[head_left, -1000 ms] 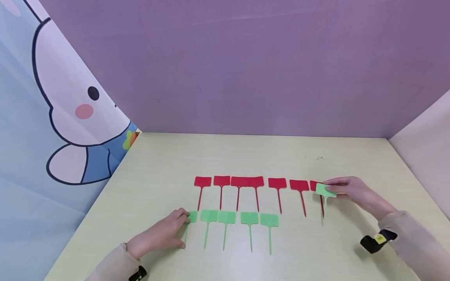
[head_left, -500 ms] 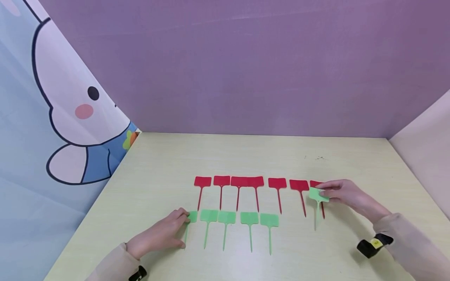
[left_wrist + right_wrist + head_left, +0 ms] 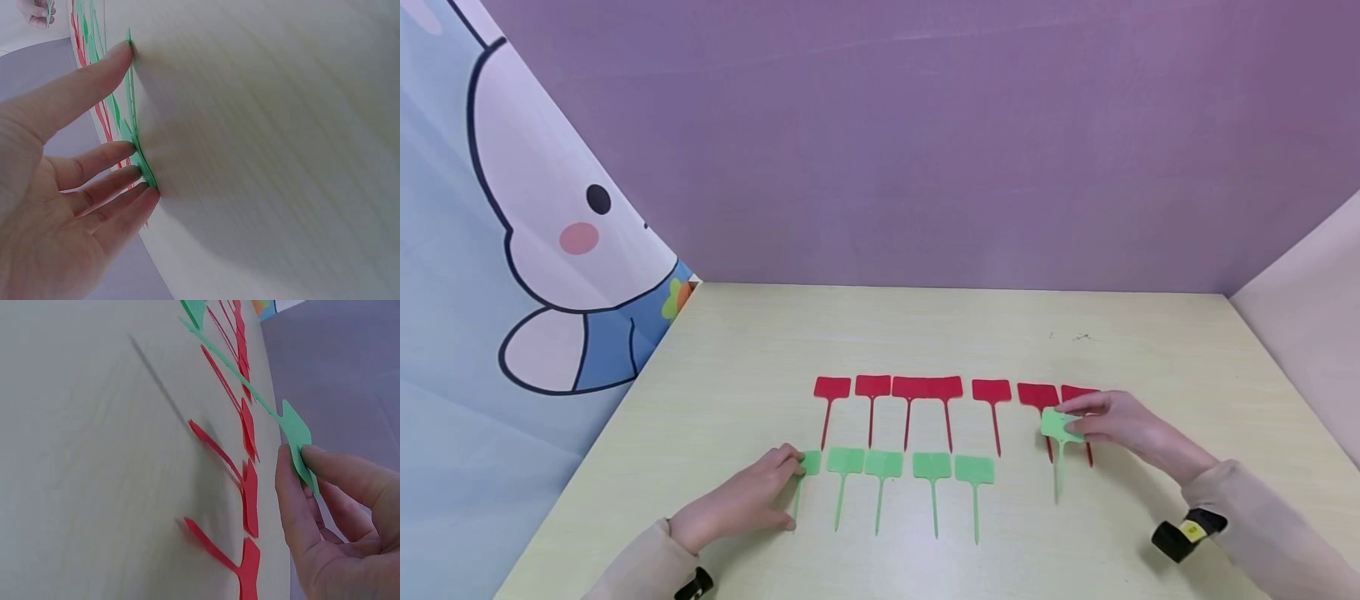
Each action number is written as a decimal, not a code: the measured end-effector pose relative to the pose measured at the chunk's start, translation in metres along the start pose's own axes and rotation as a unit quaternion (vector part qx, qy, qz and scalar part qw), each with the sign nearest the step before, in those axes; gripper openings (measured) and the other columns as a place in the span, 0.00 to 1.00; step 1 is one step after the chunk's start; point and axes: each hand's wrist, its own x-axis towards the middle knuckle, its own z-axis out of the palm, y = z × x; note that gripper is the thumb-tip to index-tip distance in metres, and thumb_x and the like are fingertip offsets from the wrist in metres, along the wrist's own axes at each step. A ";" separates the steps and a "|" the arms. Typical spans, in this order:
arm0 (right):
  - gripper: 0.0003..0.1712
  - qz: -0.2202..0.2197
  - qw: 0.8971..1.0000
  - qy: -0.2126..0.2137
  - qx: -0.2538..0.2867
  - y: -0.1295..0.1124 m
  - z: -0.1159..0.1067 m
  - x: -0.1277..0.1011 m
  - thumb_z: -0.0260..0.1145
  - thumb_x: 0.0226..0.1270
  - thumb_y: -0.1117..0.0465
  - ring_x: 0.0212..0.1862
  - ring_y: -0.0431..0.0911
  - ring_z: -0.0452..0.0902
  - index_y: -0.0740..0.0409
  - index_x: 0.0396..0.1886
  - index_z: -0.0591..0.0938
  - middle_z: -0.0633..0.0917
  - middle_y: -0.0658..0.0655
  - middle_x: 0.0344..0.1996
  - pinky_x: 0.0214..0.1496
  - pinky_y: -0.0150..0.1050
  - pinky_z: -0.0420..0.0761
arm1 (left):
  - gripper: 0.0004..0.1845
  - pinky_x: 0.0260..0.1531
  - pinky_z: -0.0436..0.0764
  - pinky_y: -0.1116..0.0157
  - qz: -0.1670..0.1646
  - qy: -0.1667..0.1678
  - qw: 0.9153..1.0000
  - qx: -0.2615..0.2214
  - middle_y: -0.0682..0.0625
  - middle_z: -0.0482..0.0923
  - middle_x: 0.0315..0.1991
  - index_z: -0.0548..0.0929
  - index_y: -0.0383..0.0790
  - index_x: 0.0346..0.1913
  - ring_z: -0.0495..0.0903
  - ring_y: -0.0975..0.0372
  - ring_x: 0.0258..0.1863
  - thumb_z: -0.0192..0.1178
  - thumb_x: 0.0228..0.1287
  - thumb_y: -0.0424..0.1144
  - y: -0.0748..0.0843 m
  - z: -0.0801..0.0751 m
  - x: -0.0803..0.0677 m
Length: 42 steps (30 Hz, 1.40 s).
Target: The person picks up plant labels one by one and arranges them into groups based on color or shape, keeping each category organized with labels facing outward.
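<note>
On the table, reference = row of red tags, heads toward the purple wall. Right hand is at the right end of that row, thumb and fingers pinching the head of a green tag. Tag is lifted off the surface, stake pointing toward the person, hanging over the stakes of the last two red tags; wrist view shows its shadow on the table. Row of green tags lies just nearer the person than the red row, under its left part. Left hand is flat at the left end of the green row, straight fingertips pressing the leftmost green tag down, nothing gripped.
</note>
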 end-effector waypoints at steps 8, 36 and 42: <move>0.26 0.001 1.000 0.006 -0.024 -0.001 0.014 -0.002 0.67 0.52 0.58 0.34 0.43 0.77 0.68 0.49 0.76 0.77 0.61 0.47 0.37 0.38 0.79 | 0.29 0.52 0.69 0.58 -0.006 -0.009 1.000 -0.003 0.43 0.65 0.51 0.73 0.30 0.46 0.66 0.53 0.52 0.70 0.40 0.42 0.001 -0.002 0.001; 0.21 -0.010 1.000 -0.009 -0.023 0.002 0.052 -0.010 0.66 0.53 0.62 0.35 0.45 0.77 0.70 0.46 0.77 0.81 0.60 0.39 0.38 0.37 0.80 | 0.30 0.52 0.69 0.58 -0.004 -0.012 1.000 0.003 0.43 0.65 0.51 0.73 0.30 0.47 0.66 0.53 0.53 0.70 0.41 0.43 0.000 -0.001 0.001; 0.18 -0.025 0.996 0.024 -0.087 0.002 0.059 -0.011 0.68 0.50 0.62 0.34 0.44 0.75 0.65 0.42 0.81 0.82 0.58 0.37 0.34 0.32 0.78 | 0.30 0.53 0.69 0.57 -0.003 -0.012 1.000 -0.002 0.43 0.65 0.51 0.73 0.30 0.47 0.65 0.52 0.53 0.69 0.41 0.43 -0.001 -0.001 0.000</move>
